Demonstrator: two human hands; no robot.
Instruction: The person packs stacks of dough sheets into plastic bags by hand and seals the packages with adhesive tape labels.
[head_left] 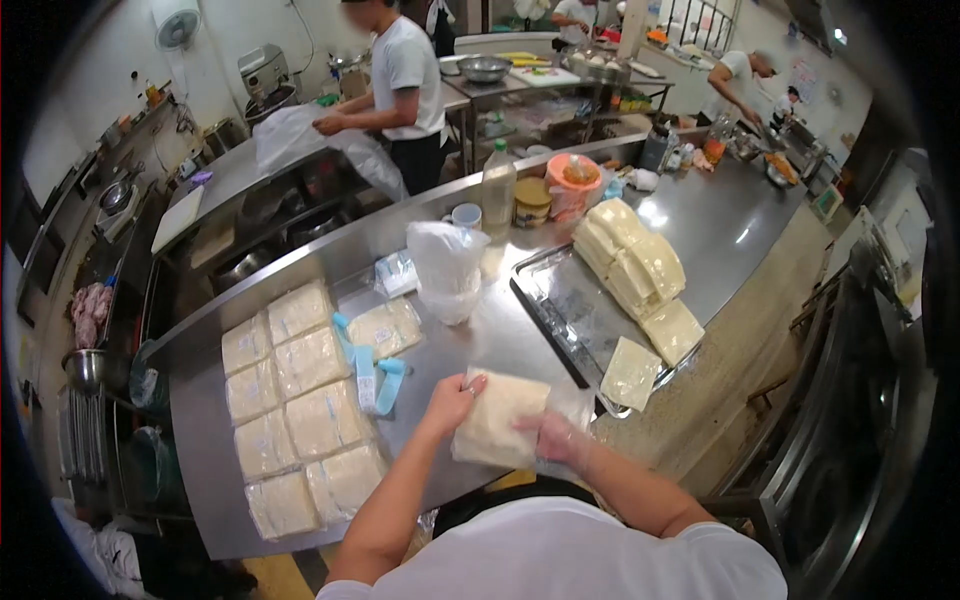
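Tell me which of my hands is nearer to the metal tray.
Right. Your right hand is just short of the near corner of the metal tray; your left hand is farther off to the left, gripping the plastic bag.

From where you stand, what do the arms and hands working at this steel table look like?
They're human: no cables or printed markings show. The person wears a white shirt with short sleeves, leaving both forearms uncovered. The left hand looks ungloved. The right hand is blurred, so I can't tell whether it wears a thin clear glove.
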